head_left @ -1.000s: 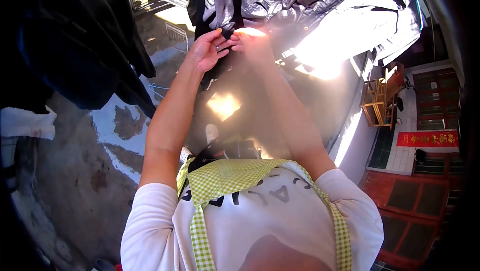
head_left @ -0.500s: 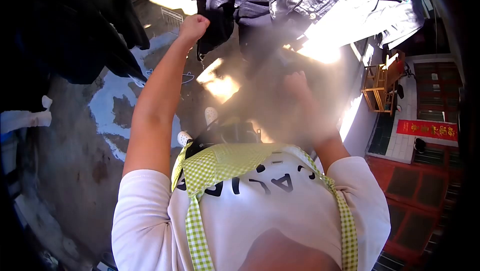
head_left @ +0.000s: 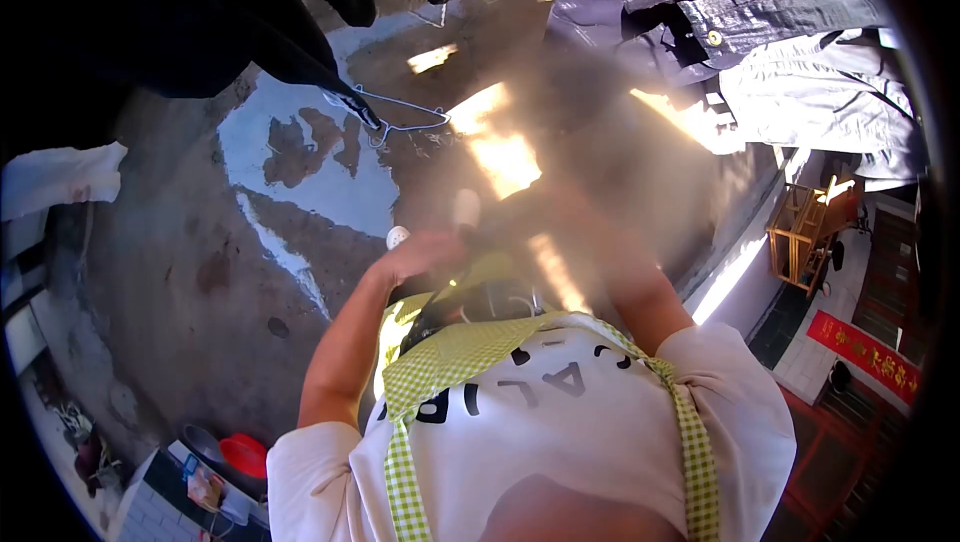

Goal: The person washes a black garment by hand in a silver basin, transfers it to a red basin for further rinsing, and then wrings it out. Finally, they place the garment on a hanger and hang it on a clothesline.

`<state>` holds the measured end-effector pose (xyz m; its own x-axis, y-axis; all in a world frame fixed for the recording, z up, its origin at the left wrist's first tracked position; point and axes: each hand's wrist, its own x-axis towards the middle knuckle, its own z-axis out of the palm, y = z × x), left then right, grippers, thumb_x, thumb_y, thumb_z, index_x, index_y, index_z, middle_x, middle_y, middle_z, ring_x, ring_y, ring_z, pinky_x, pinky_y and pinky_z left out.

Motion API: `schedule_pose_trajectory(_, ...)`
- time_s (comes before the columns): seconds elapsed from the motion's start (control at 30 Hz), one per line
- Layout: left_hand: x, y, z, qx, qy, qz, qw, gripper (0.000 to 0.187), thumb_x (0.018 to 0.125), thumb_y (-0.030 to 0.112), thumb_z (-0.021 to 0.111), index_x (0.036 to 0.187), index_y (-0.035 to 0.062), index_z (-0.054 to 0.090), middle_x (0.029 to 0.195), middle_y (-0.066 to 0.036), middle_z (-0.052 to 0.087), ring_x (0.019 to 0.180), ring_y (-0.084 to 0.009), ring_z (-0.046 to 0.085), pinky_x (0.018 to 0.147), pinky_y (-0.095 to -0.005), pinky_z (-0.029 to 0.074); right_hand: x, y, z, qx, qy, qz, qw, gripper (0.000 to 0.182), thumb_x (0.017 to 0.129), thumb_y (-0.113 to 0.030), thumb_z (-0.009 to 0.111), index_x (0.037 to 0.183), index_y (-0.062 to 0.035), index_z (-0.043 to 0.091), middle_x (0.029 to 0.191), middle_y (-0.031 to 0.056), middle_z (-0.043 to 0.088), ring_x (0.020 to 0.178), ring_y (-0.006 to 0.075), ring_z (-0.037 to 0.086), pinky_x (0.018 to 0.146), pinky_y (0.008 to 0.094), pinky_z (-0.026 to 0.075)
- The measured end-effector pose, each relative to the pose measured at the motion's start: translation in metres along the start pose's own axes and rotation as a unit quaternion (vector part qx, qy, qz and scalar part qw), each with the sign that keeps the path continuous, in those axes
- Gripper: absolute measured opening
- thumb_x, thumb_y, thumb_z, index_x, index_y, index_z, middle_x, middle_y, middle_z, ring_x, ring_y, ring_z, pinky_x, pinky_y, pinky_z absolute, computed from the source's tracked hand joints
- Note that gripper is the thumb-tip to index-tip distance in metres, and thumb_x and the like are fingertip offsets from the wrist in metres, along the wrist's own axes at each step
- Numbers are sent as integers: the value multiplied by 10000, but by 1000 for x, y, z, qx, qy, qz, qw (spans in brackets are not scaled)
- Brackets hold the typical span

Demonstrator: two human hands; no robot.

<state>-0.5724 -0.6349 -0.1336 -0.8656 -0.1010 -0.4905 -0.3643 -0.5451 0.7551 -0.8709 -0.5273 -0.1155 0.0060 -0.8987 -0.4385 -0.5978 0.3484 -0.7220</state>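
My left hand (head_left: 425, 252) is low in front of my waist, near the green checked apron (head_left: 470, 350). Motion smears its fingers, so their state does not show. My right hand (head_left: 562, 210) is a hazy shape in the glare, also before my body; whether it holds anything cannot be made out. Above and ahead hang a shiny dark garment (head_left: 760, 12) and a pale one (head_left: 825, 92), both apart from my hands. Black clothing (head_left: 200, 22) hangs at upper left, with a light blue wire hanger (head_left: 410, 128) by its lower tip.
The concrete floor (head_left: 200, 302) has a pale blue patch (head_left: 270, 142). A wooden chair-like frame (head_left: 800, 237) stands at right near a red banner (head_left: 865, 354). At lower left are a red basin (head_left: 243, 455) and a tiled ledge (head_left: 165, 507).
My left hand has dropped from beside the hanging dark garment to my waist. My right hand has also come lower and closer in. The view has shifted, bringing the basin into sight.
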Motion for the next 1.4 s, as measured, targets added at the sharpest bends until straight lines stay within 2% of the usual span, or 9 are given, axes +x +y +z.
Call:
schedule_pose_trajectory(0.03,-8,-2,10,27,-14,-9,1000,269,838,263,540,936,24,613,859,-9,604,771,-75,533,735,-210,427,23,40,27,-368,-59,4,928,210,757,-178,447,791,-57,616,790,155,621,720,305,607,649,415,490)
schedule_pose_trajectory(0.27,-33,-50,41,-58,9,-131,990,190,829,161,566,928,15,635,857,-15,631,812,-76,545,741,-221,426,143,101,142,-162,18,29,986,216,705,-241,546,820,-90,649,870,106,621,787,285,598,706,362,475)
schedule_pose_trajectory(0.53,-9,-111,35,-107,9,-228,968,208,843,138,539,987,1,597,884,-42,619,853,-90,536,769,-227,421,286,167,226,-255,-198,174,930,186,706,-122,521,835,-52,636,892,150,623,817,306,600,716,403,486)
schedule_pose_trajectory(0.6,-7,-126,31,-126,14,-241,962,211,846,138,535,995,1,593,891,-40,616,855,-88,534,770,-227,420,310,213,266,-191,4,82,978,230,733,-158,526,929,-65,603,1066,178,555,994,300,537,770,396,473)
schedule_pose_trajectory(0.7,-4,-144,27,-151,24,-264,952,215,849,138,528,1006,2,586,901,-37,611,858,-87,531,773,-226,418,368,217,263,-287,-148,156,933,379,756,-181,522,1123,-90,492,1256,164,409,1182,302,382,827,407,441)
schedule_pose_trajectory(0.87,-1,-161,21,-180,31,-299,937,224,855,138,518,1024,2,575,917,-31,604,864,-84,526,777,-226,416,406,243,268,-259,-27,183,948,513,814,-96,437,1305,-130,289,1408,20,136,1299,247,165,895,495,344)
schedule_pose_trajectory(1.03,-5,-162,27,-192,12,-308,932,232,861,138,507,1042,3,564,933,-26,596,870,-81,521,780,-225,414,365,273,297,-392,7,76,917,107,818,-153,404,822,-141,510,663,59,595,700,239,590,835,405,318)
schedule_pose_trajectory(1.23,-21,-152,40,-178,-24,-275,945,243,868,137,494,1064,4,550,952,-20,587,877,-78,514,785,-224,411,241,283,324,-338,175,-7,925,248,840,-216,465,1005,-37,510,653,63,547,501,169,468,551,320,427)
schedule_pose_trajectory(1.4,-39,-146,49,-147,-82,-225,960,253,874,137,484,1082,5,539,968,-14,579,883,-75,509,789,-223,408,176,211,283,-546,100,-3,832,121,701,-145,535,756,-55,594,556,53,506,455,206,493,413,426,403)
